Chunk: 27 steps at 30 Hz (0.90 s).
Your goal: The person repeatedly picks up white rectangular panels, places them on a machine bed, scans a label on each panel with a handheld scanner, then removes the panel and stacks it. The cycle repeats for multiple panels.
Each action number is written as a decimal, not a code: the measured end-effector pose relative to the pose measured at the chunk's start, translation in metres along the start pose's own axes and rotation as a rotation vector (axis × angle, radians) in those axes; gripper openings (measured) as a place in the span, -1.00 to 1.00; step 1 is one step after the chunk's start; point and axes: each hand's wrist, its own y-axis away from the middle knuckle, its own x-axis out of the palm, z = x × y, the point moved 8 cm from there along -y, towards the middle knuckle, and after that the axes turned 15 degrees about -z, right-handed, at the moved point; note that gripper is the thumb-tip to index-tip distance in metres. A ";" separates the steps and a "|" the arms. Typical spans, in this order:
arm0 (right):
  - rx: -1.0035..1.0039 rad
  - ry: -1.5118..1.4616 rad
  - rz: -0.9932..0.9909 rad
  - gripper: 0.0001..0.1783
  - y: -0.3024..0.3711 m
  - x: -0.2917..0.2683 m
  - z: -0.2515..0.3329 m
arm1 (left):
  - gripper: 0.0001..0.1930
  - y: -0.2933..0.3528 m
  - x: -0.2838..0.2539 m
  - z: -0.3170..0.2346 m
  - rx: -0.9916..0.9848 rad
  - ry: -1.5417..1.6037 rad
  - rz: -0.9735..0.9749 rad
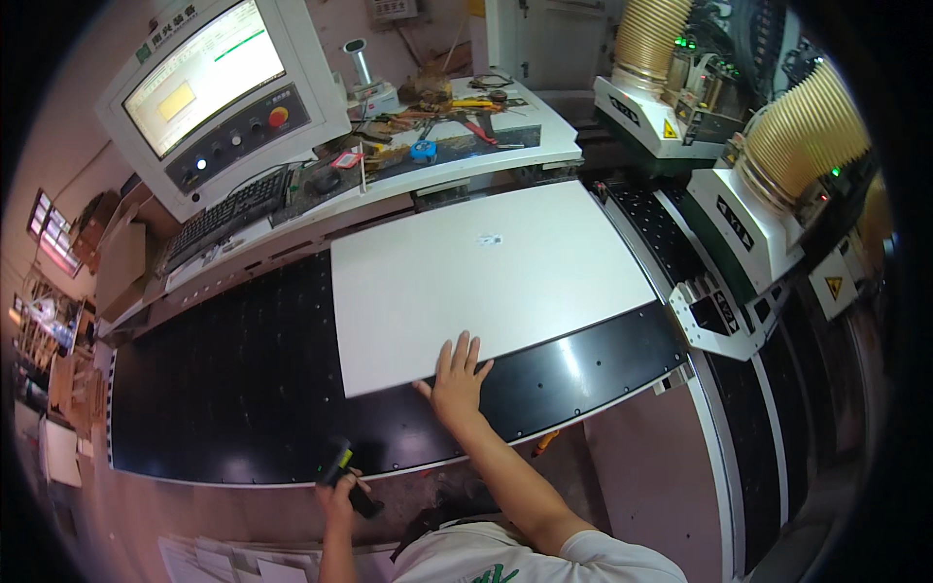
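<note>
A large white panel [486, 301] lies flat on the black machine table [224, 389], with a small printed label [490, 239] near its far edge. My right hand [457, 387] rests with fingers spread on the near edge of the panel, its palm over the black surface. Beside the table's front edge, my left hand [340, 494] is wrapped round the grip of a black handheld barcode scanner [336, 461] with a yellow-green patch. The scanner's head is over the table's rim, apart from the panel.
Behind the table are a control console with a lit screen [204, 73], a keyboard [228, 219] and a white bench [554, 141] strewn with hand tools. A blue tape measure [424, 151] lies there. At right stand white machine heads [743, 228] with ribbed yellowish hoses [807, 136].
</note>
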 end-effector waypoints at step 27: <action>0.129 0.046 0.054 0.45 -0.092 -0.012 -0.150 | -0.35 0.032 0.180 -0.050 0.361 -0.752 0.262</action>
